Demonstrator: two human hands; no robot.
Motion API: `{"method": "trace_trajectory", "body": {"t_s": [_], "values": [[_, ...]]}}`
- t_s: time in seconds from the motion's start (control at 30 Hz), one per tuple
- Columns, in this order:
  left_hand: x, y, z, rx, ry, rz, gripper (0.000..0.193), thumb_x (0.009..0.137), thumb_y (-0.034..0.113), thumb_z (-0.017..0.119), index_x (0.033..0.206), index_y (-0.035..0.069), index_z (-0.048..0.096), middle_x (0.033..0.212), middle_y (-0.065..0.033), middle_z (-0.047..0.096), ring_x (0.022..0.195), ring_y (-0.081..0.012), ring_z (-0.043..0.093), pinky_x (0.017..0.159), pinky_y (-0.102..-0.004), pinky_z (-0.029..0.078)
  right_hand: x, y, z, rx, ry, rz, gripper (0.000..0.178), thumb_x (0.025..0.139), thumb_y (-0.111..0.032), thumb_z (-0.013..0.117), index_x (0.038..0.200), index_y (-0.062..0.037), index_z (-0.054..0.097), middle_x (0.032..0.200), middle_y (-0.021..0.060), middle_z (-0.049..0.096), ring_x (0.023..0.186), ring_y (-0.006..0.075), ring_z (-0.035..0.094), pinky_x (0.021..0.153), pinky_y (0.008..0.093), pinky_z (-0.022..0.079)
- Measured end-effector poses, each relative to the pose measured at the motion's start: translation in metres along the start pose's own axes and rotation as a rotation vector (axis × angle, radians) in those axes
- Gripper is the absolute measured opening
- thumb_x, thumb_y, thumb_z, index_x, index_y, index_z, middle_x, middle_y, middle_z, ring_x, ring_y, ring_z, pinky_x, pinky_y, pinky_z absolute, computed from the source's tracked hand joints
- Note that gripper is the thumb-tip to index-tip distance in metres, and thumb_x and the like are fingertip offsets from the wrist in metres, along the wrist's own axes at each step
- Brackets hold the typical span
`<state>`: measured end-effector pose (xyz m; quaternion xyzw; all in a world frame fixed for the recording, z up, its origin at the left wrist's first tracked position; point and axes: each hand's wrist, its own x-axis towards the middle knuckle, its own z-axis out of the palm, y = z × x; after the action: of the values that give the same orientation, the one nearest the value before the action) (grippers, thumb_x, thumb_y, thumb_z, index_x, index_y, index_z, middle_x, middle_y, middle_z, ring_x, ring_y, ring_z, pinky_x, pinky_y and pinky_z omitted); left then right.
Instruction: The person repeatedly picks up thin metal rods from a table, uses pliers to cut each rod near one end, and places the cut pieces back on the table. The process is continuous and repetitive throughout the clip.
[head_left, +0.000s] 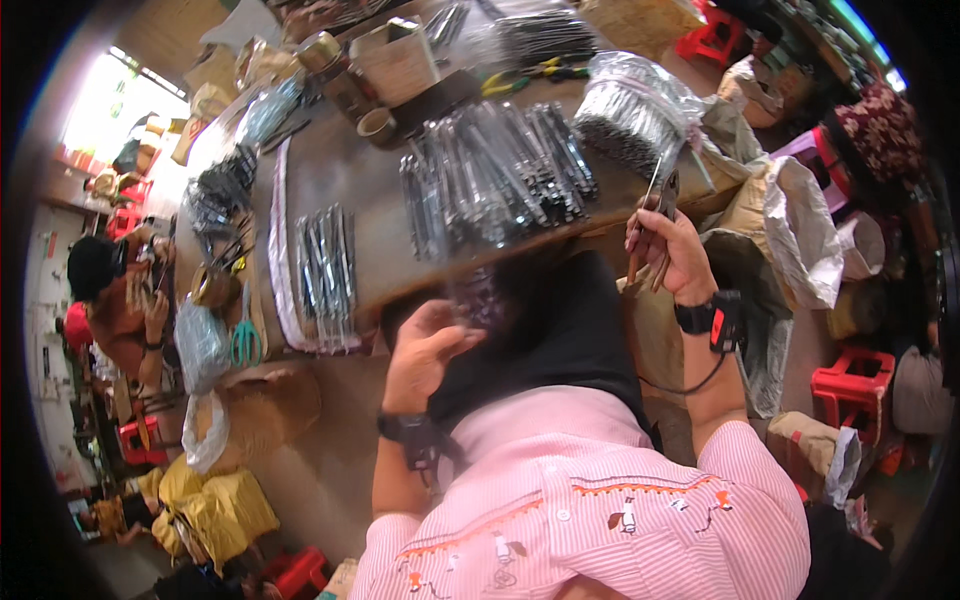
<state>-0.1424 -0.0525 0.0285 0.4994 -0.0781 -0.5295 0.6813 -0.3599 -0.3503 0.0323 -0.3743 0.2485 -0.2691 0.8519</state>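
Note:
On the right, my right hand (672, 245) is closed round a pair of pliers (671, 186), jaws up, handles showing below the fingers. A thin metallic strip stands beside the jaws; whether they grip it I cannot tell. Lower and to the left, my left hand (428, 350) hovers over my lap near the table's front edge, its fingers smeared by motion. Close to its fingertips is a blurred dark cluster of small shiny pieces (480, 296). A wide row of flat metal strips (490, 170) lies on the table ahead, and a smaller row of strips (326, 265) lies to the left.
A plastic-wrapped bundle of strips (635, 110) lies at the table's right. Behind are a box (394, 62), a tape roll (376, 125) and yellow-handled pliers (505, 84). Teal scissors (246, 335) hang at left. Sacks (790, 225) and a red stool (852, 388) stand right; another person (125, 310) sits left.

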Motion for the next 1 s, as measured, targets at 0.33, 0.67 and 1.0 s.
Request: {"method": "trace_trajectory", "body": {"t_s": [0.33, 0.67, 1.0], "values": [[0.004, -0.011, 0.049, 0.084, -0.138, 0.082, 0.017, 0.082, -0.004, 0.062, 0.097, -0.003, 0.054, 0.091, -0.0116, 0.062, 0.080, -0.0210, 0.067, 0.074, -0.0291, 0.056, -0.047, 0.057, 0.094, -0.183, -0.038, -0.119, 0.014, 0.087, -0.005, 0.063, 0.098, -0.0011, 0.055, 0.084, 0.0124, 0.066, 0.070, 0.0171, 0.065, 0.052, 0.0281, 0.054], [0.007, -0.016, 0.050, 0.182, -0.174, 0.149, 0.018, 0.081, -0.001, 0.069, 0.093, -0.002, 0.057, 0.085, -0.0097, 0.065, 0.077, -0.0173, 0.066, 0.069, -0.0268, 0.055, -0.055, 0.077, 0.096, -0.339, -0.080, -0.095, 0.011, 0.086, -0.003, 0.066, 0.093, 0.0001, 0.058, 0.078, 0.0083, 0.065, 0.065, 0.0123, 0.062, 0.046, 0.0250, 0.050], [0.004, -0.016, 0.031, 0.208, -0.060, 0.069, 0.019, 0.082, -0.002, 0.067, 0.099, -0.004, 0.058, 0.086, -0.0105, 0.066, 0.077, -0.0187, 0.068, 0.070, -0.0272, 0.056, -0.038, 0.081, 0.103, -0.177, 0.111, -0.217, 0.022, 0.087, -0.003, 0.062, 0.107, 0.0020, 0.055, 0.084, 0.0119, 0.066, 0.069, 0.0143, 0.064, 0.061, 0.0266, 0.053]]}}
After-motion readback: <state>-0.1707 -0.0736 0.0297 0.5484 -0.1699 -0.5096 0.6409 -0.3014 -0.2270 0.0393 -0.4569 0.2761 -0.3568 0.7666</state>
